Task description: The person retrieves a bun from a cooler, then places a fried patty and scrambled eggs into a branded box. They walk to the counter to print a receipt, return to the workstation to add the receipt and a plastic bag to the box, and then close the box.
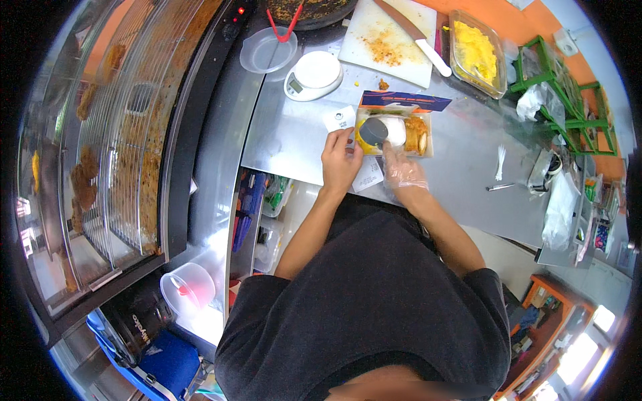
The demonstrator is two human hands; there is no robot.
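An opened food box [429,153] with a dark blue and orange lid flap stands near the counter's front edge. Inside it are yellow food [366,148], a white rounded portion [396,132] and golden-brown fried pieces [417,136]. A dark grey round cup or lid [373,131] sits over the box's left part. My left hand [342,162] is bare, its fingers curled at the box's front left corner. In a clear plastic glove, my right hand [404,172] reaches over the front side, fingertips at the dark round piece; its underside is hidden.
Behind the box are a white kitchen scale [313,75], a clear bowl [268,52] with red tongs [287,32], and a cutting board [374,41] bearing a knife [428,50]. A glass dish of yellow food [476,53] stands right. Paper slips [368,175] lie beside the box.
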